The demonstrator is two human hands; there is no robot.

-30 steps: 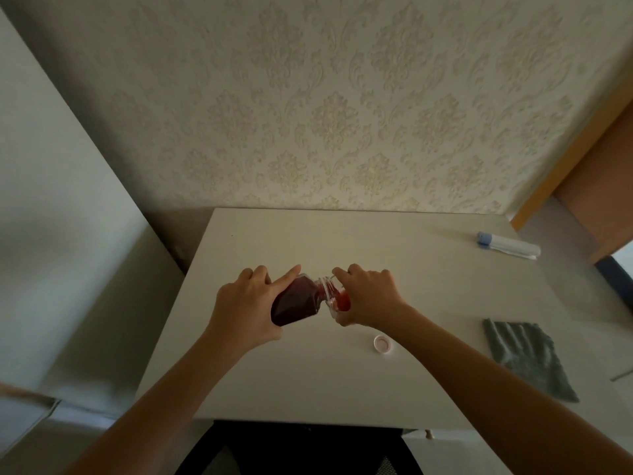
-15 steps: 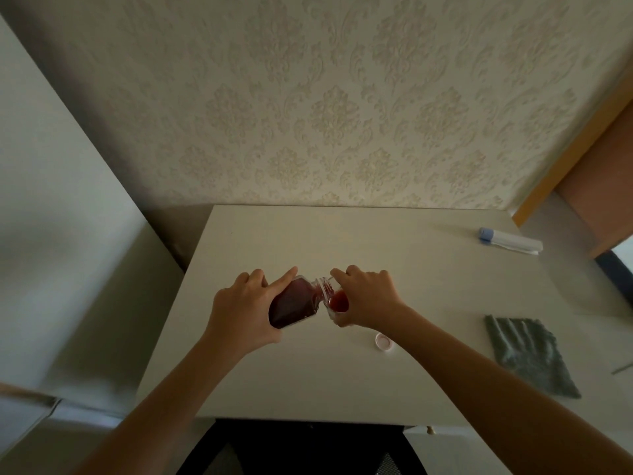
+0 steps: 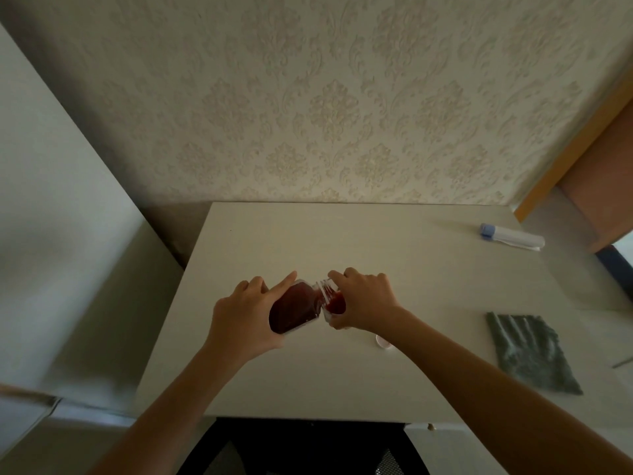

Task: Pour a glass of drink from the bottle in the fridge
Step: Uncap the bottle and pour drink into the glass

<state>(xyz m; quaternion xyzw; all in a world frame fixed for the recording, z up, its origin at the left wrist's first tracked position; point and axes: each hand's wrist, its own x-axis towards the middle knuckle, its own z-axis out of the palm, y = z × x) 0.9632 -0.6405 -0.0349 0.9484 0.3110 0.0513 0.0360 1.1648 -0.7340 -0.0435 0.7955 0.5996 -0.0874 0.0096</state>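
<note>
My left hand [image 3: 245, 315] grips a clear bottle [image 3: 296, 308] of dark red drink, tilted to the right with its neck over a small clear glass [image 3: 334, 303]. My right hand [image 3: 364, 298] is curled round that glass and holds it on the white table [image 3: 394, 262]. Red drink shows inside the glass. The bottle's pale cap [image 3: 383, 341] lies on the table just right of my right wrist, partly hidden by the forearm.
A grey cloth [image 3: 529, 351] lies at the table's right side. A white tube with a blue cap [image 3: 510, 236] lies at the far right corner. The patterned wall stands behind the table, a pale fridge side [image 3: 51, 234] to the left, a dark chair [image 3: 308, 447] below the front edge.
The bottle stays tilted over the glass and both hands keep their hold. The red drink in the glass has risen a little. The view has shifted slightly.
</note>
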